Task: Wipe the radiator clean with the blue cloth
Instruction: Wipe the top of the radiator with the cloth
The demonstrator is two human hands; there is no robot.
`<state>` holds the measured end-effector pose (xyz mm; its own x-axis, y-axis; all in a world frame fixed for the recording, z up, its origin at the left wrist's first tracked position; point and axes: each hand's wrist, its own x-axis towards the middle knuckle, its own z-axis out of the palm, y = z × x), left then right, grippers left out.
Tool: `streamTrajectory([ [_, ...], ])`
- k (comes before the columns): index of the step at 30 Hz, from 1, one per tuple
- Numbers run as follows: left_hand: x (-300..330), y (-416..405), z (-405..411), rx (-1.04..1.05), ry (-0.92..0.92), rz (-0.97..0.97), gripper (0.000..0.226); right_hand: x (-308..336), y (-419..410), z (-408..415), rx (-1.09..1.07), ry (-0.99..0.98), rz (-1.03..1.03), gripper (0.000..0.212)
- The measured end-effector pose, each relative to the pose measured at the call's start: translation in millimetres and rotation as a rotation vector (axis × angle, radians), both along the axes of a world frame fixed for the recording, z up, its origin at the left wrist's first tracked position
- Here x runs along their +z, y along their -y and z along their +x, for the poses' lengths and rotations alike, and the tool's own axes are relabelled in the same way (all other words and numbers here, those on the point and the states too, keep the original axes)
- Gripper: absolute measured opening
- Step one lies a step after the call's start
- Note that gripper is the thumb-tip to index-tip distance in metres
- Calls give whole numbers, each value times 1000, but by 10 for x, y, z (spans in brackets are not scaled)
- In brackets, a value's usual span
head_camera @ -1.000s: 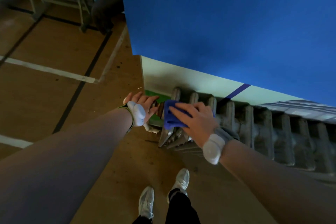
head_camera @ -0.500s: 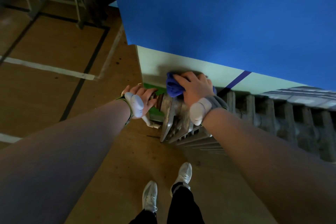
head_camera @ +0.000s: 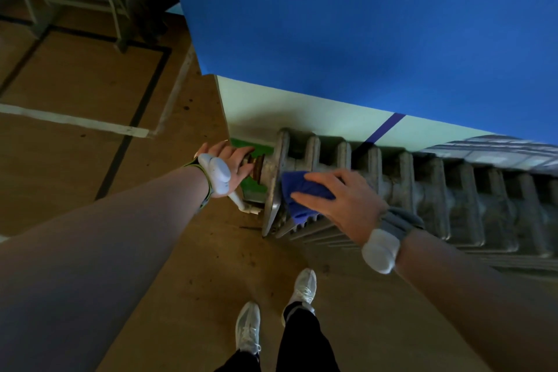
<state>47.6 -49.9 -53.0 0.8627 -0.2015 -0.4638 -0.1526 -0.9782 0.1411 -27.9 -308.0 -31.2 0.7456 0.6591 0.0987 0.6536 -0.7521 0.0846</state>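
Note:
A grey ribbed cast-iron radiator (head_camera: 422, 190) runs along the foot of the blue and pale green wall. My right hand (head_camera: 341, 199) presses the blue cloth (head_camera: 302, 193) flat against the radiator's front face near its left end, fingers spread over the cloth. My left hand (head_camera: 229, 163) rests on the rusty pipe fitting (head_camera: 258, 167) at the radiator's left end, its fingers lying over it. Both wrists carry white bands.
The brown wooden floor (head_camera: 90, 160) has white and black painted lines. A metal frame's legs (head_camera: 117, 9) stand at the far left. My two white shoes (head_camera: 271, 311) stand close in front of the radiator. A white pipe (head_camera: 238, 202) runs below the fitting.
My right hand has drawn the cloth from the radiator's top down onto its front face. My left hand has stayed on the fitting.

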Motion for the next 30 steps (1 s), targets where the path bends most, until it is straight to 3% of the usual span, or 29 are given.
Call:
streamTrajectory([
  [3,-36,-19,12,-11,0,-4,48,59,-9,372,-157,-62,-49,75],
  [5,-43,-20,17,-12,-8,-7,47,63,-61,639,-298,-118,-23,50],
  [6,-44,-21,20,-9,-11,-10,47,36,-90,748,-389,-179,13,48],
  [8,-39,-28,22,-5,-16,-12,48,-18,-167,833,-529,-320,115,77],
  [10,-32,-25,18,-10,-22,-13,48,-27,-232,777,-584,-375,186,72],
  [12,-21,-31,15,-11,-26,2,48,33,-261,600,-478,-397,123,56],
  [15,-3,-15,9,-24,-15,16,48,152,-225,61,-406,-319,163,53],
  [17,17,-3,0,-13,-16,11,49,93,-153,-252,-239,-269,97,50],
  [21,62,14,-21,-13,-29,12,49,70,18,-196,-80,-309,-55,56],
  [24,60,18,-26,-12,-23,19,48,91,29,6,-115,-254,-117,68],
  [26,56,18,-23,-16,-19,25,48,70,73,264,-178,-172,-38,79],
  [29,48,12,-15,-17,-20,20,47,66,99,635,-358,-235,113,48],
  [30,45,9,-7,-21,-21,20,48,50,86,734,-456,-306,158,66],
])
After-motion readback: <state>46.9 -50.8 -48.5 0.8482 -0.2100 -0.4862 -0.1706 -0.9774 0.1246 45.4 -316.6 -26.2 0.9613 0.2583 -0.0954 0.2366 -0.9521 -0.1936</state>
